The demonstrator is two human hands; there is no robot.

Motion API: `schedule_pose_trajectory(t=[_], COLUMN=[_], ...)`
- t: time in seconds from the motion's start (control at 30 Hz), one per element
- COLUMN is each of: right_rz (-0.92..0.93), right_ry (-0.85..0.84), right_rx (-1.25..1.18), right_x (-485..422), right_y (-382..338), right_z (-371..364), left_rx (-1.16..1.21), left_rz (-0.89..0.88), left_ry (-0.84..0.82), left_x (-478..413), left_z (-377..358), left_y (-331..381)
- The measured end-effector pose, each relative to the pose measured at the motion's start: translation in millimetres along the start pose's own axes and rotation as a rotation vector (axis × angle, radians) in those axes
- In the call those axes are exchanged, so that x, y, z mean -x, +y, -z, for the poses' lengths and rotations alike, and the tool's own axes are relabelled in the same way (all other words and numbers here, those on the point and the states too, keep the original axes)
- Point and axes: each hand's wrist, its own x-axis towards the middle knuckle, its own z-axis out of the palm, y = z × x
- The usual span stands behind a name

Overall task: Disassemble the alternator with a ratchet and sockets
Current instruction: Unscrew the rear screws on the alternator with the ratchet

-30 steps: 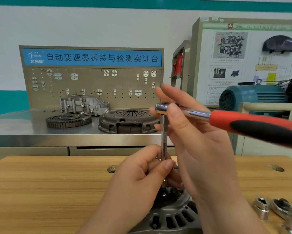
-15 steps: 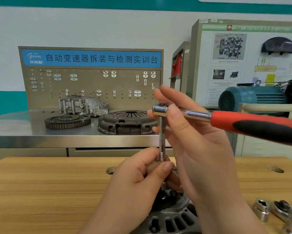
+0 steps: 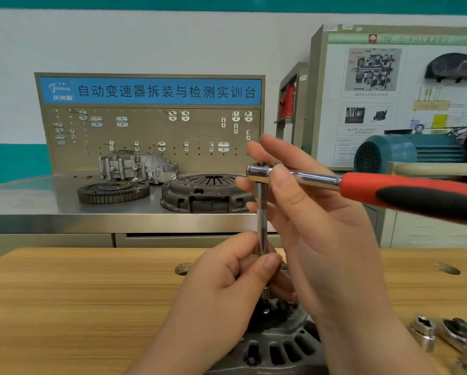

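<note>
The grey finned alternator [image 3: 275, 350] lies on the wooden table [image 3: 78, 307] at the bottom centre, partly hidden by my hands. A chrome extension bar [image 3: 262, 223] stands upright on its top. The ratchet [image 3: 362, 188], with a red and black handle reaching right, sits on the bar's upper end. My left hand [image 3: 227, 290] grips the bar's lower part between thumb and fingers. My right hand [image 3: 316, 212] holds the ratchet head, thumb over the front, fingers behind. The socket at the bar's foot is mostly hidden.
Loose chrome sockets [image 3: 427, 331] lie on the table at the lower right. Behind stands a steel bench [image 3: 37, 209] with a flywheel [image 3: 113, 190], a clutch cover [image 3: 208, 193] and a gearbox housing [image 3: 137, 166]. A teal motor [image 3: 410, 152] stands at the right.
The hands, bar and ratchet keep almost the same pose. The ratchet head has shifted slightly left and down in the view.
</note>
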Motion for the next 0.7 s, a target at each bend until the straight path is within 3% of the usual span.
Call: schedule_pose_trajectory(t=[0.27, 0.5, 0.7], right_rz=[-0.197, 0.055, -0.152], right_ry=[0.000, 0.006, -0.012], right_rx=[-0.110, 0.072, -0.131], right_x=[-0.1, 1.0, -0.3], right_y=[-0.2, -1.1, -3.6], right_z=[2.3, 1.0, -0.8], left_rx=[-0.012, -0.034, -0.006], left_rz=[-0.026, 0.010, -0.004], left_ry=[-0.023, 0.015, 0.010], left_x=[3.6, 1.4, 4.2], left_z=[0.3, -1.2, -1.4], left_y=[3.0, 4.4, 6.8])
